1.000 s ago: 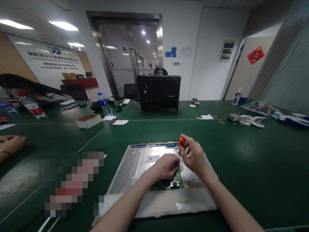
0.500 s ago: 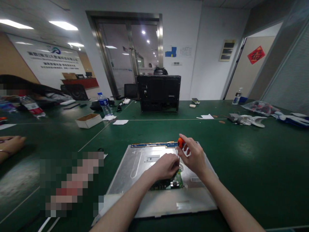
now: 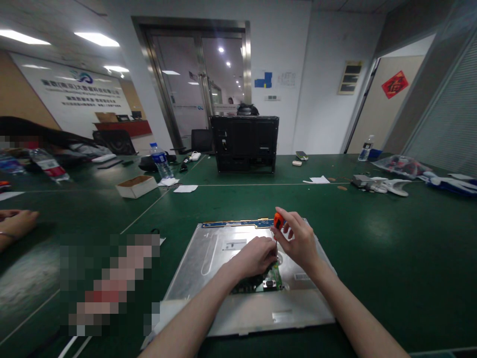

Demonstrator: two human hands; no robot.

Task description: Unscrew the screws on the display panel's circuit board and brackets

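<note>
1. Leaning over the near edge of the table (image 3: 372, 238), the person works on a metal panel (image 3: 208, 258) lying flat. A hard sideways push could probably slide it on the smooth top.
2. The left hand (image 3: 255, 256) is curled, knuckles up, over the green circuit board (image 3: 274, 273). What its fingertips pinch is hidden.
3. The right hand (image 3: 298, 243) is closed around the orange handle of the screwdriver (image 3: 278, 220), which stands upright with its tip down at the board. If the tip slips, it could gouge the board or jab the left fingers just beside the shaft.
4. Bare table lies open to the right. On the left, another person's hand (image 3: 17, 221) rests well apart.
5. Farther off, a cardboard box (image 3: 136, 186), a water bottle (image 3: 160, 160) and a black monitor (image 3: 244, 144) stand clear of the elbows.
</note>
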